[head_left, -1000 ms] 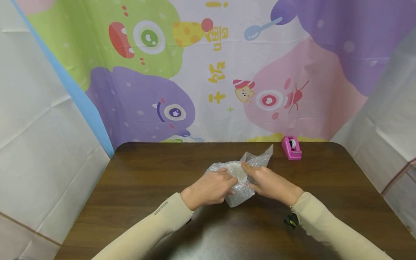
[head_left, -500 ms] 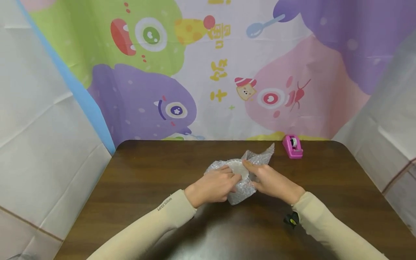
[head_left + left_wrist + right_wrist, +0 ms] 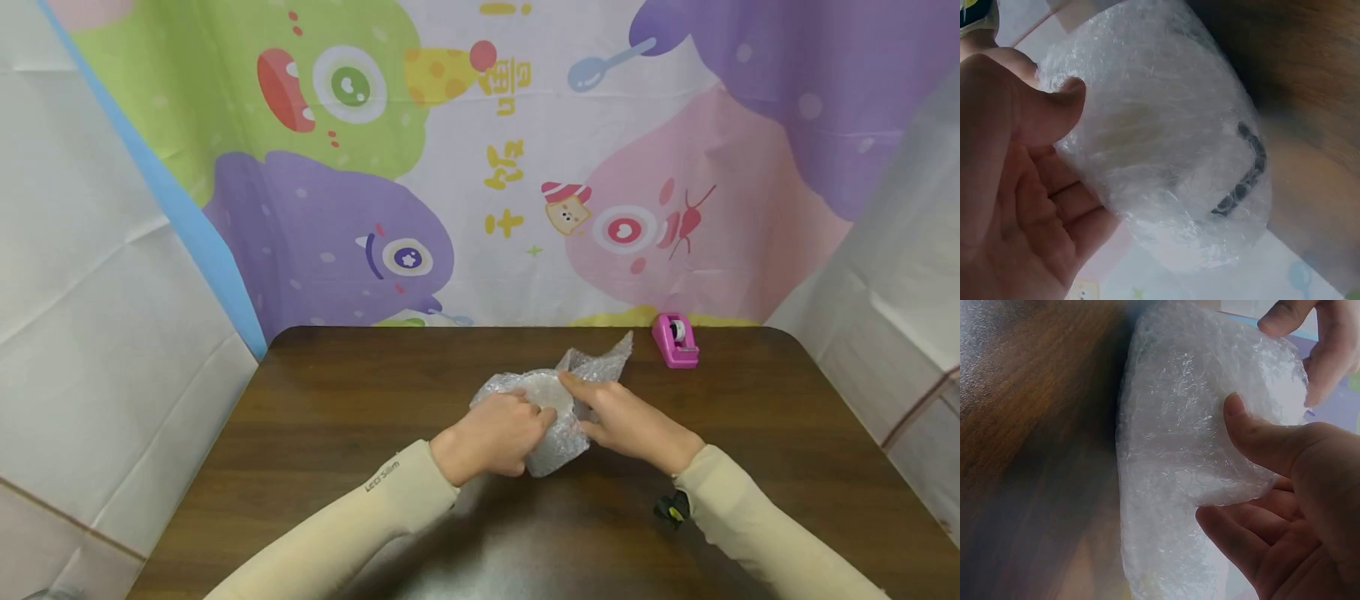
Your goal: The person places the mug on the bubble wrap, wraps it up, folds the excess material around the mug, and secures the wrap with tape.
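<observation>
A bundle of bubble wrap [image 3: 558, 450] stands on the table between both hands, with a pale round top [image 3: 549, 390] showing. Its contents are veiled by the wrap; a dark bent stripe [image 3: 1250, 172] shows through in the left wrist view. The left hand [image 3: 495, 435] grips its near left side, fingers curled over the round top and thumb against the wrap. From the right, the right hand [image 3: 626, 417] holds it, thumb up at the top's edge and fingers lower on the side. A loose flap of wrap [image 3: 606, 365] sticks out behind the right hand.
A pink tape dispenser [image 3: 675, 342] stands at the back right of the brown wooden table [image 3: 360, 375]. Behind the table hangs a cartoon-printed curtain [image 3: 510, 275]. Pale sheets flank both sides. A dark band [image 3: 671, 508] hangs at the right wrist.
The left hand's fingers have slid slightly rightward over the round top. The right hand and the bundle stay nearly in place.
</observation>
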The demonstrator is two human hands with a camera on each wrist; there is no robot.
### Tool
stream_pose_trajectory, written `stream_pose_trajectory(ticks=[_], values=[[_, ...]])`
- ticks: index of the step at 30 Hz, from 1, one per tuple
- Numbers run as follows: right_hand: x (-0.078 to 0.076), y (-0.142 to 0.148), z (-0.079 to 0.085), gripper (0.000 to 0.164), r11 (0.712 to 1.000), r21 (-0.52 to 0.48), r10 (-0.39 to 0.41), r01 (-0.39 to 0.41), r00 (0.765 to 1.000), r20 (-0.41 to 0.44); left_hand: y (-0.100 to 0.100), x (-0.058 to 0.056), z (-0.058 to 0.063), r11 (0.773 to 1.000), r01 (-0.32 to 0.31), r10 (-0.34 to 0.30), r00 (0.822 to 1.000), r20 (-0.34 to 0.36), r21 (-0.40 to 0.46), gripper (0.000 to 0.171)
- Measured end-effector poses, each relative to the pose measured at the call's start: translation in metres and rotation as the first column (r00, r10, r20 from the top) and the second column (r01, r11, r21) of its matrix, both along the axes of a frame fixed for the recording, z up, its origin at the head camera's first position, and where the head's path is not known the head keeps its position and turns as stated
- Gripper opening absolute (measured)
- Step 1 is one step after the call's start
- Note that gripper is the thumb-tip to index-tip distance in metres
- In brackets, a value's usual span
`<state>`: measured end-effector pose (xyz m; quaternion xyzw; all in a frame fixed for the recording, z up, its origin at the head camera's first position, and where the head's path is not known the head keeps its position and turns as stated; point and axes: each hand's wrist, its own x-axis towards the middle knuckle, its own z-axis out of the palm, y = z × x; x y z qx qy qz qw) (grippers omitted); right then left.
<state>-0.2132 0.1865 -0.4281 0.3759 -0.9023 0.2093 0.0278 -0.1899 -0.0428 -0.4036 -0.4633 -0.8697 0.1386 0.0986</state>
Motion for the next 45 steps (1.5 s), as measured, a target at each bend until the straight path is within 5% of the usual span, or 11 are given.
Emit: stream_pose_trajectory(ticks=[4,14,25,37,45], values=[[0.0,-0.001,0.0,0.069,1.0,-0.005,-0.003,0.003,1.0,0.008,0.002,0.0,0.003,0.999,-0.031,0.031,0.999,0.024,-0.014,0.036],[0.001,-0.001,0.002,0.069,1.0,-0.011,-0.003,0.003,1.0,-0.024,0.005,0.002,0.005,0.998,-0.012,0.009,0.999,-0.045,-0.061,0.027],[0.004,0.003,0.0,0.073,1.0,0.0,-0.023,0.023,0.998,-0.06,0.009,0.006,0.003,0.996,-0.039,0.041,0.999,-0.021,0.082,0.018],[0.01,0.004,0.004,0.074,0.999,0.053,-0.012,0.012,1.0,-0.016,0.007,0.005,0.0,0.994,-0.035,0.035,0.999,0.008,0.105,0.016],[0.011,0.005,0.005,0.065,0.999,0.047,-0.009,0.014,0.994,-0.113,0.006,0.005,0.0,0.994,-0.061,0.058,0.998,0.029,0.091,0.019]])
